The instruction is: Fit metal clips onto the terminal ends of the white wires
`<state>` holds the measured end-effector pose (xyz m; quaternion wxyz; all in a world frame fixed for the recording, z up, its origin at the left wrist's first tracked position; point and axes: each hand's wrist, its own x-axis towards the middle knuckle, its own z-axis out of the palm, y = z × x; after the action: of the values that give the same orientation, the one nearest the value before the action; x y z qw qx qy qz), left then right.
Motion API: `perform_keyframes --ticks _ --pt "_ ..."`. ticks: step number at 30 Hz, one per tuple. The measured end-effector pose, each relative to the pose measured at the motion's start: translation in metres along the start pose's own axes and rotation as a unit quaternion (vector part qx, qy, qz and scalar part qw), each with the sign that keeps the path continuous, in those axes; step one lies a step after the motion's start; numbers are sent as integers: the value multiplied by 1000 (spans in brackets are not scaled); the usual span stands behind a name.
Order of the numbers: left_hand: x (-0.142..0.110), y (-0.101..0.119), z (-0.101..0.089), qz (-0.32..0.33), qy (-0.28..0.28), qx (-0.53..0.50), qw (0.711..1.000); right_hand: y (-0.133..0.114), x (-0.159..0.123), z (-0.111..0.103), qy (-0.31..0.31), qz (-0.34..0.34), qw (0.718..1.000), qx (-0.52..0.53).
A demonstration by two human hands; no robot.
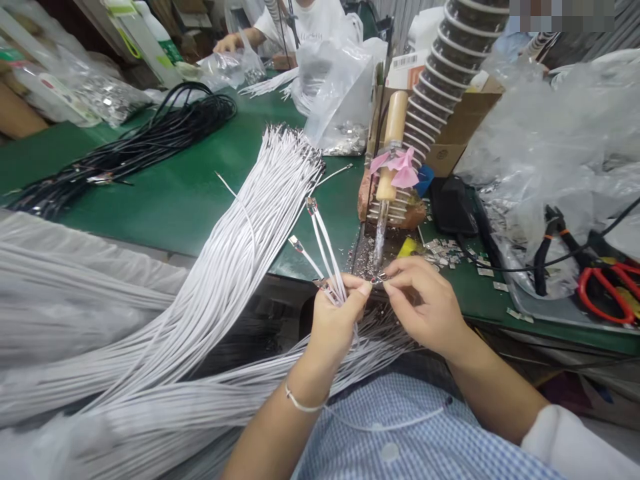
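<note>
My left hand point(336, 323) is closed around several white cables point(327, 247), whose small metal connector ends stick up above the fingers. Its thumb and forefinger pinch one cable close to the end. Thumb and fingers of my right hand point(425, 300) pinch a small metal connector point(379, 279) at that cable's end. Just above the connector is the tip of a soldering iron point(399, 127), mounted upright with a wooden handle and a pink tie. Whether the tip touches the connector, I cannot tell. A large bundle of white cables point(235, 227) lies to the left of my hands.
Black cables point(150, 143) lie on the green table point(165, 200) at the left. A ribbed hose point(445, 73) rises behind the iron. Small metal pieces point(445, 253), pliers point(550, 247) and red-handled scissors point(603, 293) lie at the right. Another person's hand point(229, 44) is across the table.
</note>
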<state>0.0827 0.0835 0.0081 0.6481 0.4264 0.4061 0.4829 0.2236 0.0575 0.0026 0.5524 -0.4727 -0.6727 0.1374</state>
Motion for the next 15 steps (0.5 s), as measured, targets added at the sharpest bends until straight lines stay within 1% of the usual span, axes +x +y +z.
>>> perform_keyframes --ticks 3,7,15 --pt "-1 1 1 10 3 4 1000 0 1 0 -2 -5 1000 1" --pt "-1 0 0 18 -8 8 1000 -1 2 0 -5 -2 1000 2" --pt "-2 -2 -4 13 -10 11 1000 -2 -2 -1 -8 -1 1000 7"
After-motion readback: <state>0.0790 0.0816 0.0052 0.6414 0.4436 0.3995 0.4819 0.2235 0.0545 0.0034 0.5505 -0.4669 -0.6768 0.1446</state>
